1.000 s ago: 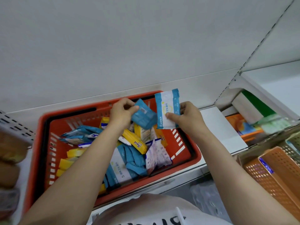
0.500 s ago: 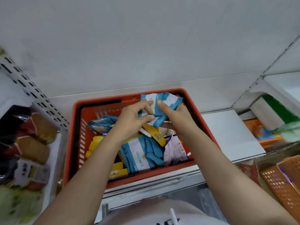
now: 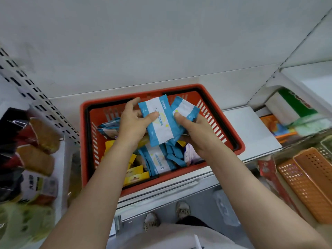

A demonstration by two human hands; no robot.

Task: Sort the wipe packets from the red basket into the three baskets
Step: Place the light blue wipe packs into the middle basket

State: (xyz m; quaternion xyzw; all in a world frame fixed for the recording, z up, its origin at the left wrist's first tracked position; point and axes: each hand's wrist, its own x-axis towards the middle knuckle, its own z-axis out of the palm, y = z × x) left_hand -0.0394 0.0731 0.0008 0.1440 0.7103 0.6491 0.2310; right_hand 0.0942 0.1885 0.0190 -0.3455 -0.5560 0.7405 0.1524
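Above the red basket (image 3: 84,141), which sat on a white shelf (image 3: 251,133), two hands met over the heap. The left hand (image 3: 132,125) pinched a blue-and-white wipe packet (image 3: 158,121) between thumb and curled fingers (image 3: 133,103), holding it tilted over the middle of the basket. The right hand (image 3: 195,133) gripped a second blue-and-white packet (image 3: 186,109) just beside the first, its thumb pressed on the front and its fingers curled behind; the two packets overlapped at their edges. Darker blue wrapping showed below that hand, but whether it belonged to a third held packet could not be told.

Inside the basket lay more packets in a loose pile: one further blue-and-white packet (image 3: 158,159) face up near the front, a cluster of plain blue ones (image 3: 175,155) too tangled to count, at least three yellow packets (image 3: 136,174) along the front left, one pale purple-printed packet (image 3: 191,155) at the right, and a dark blue glossy one (image 3: 108,127) at the left.

To the far right, two orange perforated baskets (image 3: 305,182) stood side by side on a lower level. On the left, wrapped bread packs (image 3: 38,150) filled a neighbouring shelf.
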